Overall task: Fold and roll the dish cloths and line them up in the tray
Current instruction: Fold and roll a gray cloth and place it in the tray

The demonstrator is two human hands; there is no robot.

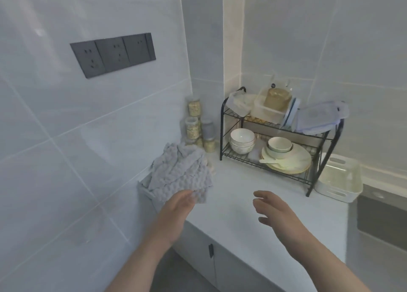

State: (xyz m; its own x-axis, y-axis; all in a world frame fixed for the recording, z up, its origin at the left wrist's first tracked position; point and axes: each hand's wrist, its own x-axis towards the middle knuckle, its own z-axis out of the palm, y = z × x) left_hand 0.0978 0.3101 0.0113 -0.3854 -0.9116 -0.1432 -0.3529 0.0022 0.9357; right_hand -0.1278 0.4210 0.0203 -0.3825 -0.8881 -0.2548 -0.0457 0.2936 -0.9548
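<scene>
Your left hand (pixel 176 212) reaches the near corner of the cloths (pixel 180 172), heaped in a bin (pixel 144 189) just ahead of it; I cannot tell whether it pinches yet. Your right hand (pixel 273 212) hovers open and empty over the table (pixel 231 192). Take one layer only. Jars (pixel 193 124) and a rack (pixel 222 137) stand beyond. The white basket (pixel 339 181) past your right hand may be the tray.
</scene>
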